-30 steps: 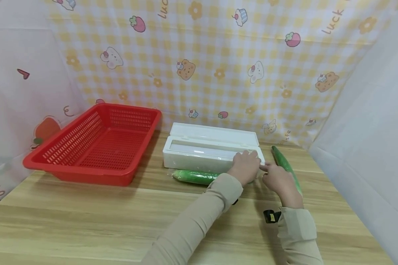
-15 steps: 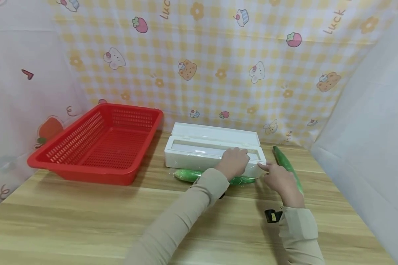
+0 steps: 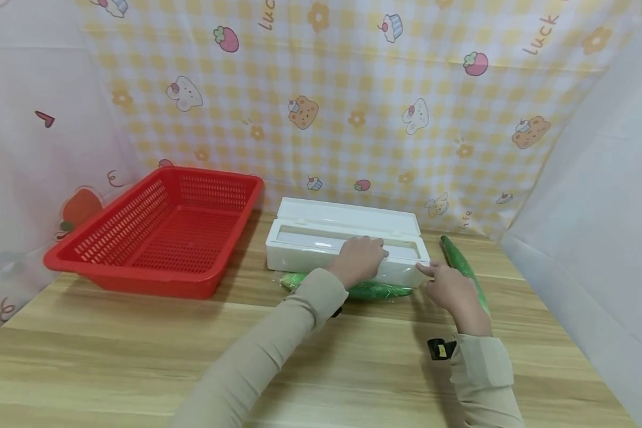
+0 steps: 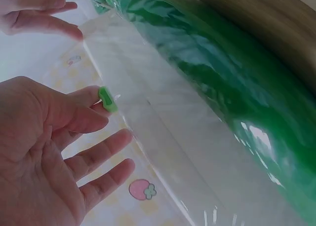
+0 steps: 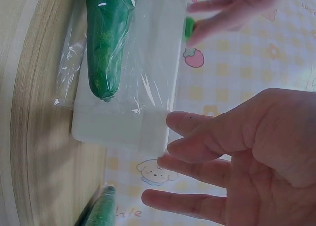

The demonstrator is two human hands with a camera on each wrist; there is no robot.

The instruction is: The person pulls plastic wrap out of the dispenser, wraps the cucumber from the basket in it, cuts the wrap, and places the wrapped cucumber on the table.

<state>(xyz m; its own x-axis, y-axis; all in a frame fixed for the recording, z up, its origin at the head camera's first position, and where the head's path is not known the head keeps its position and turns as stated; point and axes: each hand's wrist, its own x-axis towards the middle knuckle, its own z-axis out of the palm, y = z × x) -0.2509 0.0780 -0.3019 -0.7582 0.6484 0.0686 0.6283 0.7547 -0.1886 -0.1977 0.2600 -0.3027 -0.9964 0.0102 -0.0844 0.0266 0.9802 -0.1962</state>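
A white cling film dispenser box (image 3: 299,257) stands with its lid raised. In the left wrist view, my left hand (image 4: 47,137) pinches a small green slide cutter (image 4: 107,99) on the box's edge between thumb and index finger. My right hand (image 3: 452,291) reaches to the box's right front corner; in the right wrist view its index finger touches the edge while the other fingers extend fairly straight. Along the box's front lies a cucumber (image 3: 377,290) under clear film (image 5: 66,78). My left forearm partly hides that cucumber in the head view.
To the left sits a red plastic basket (image 3: 192,285). A second cucumber (image 3: 459,261) lies right of the box, partly behind my right hand. The wooden table (image 3: 112,351) meets a patterned cloth (image 3: 331,148) at the back.
My left hand has slid leftward along the box's front edge, uncovering more of the box and the cucumber's right end. The right hand stays at the corner.
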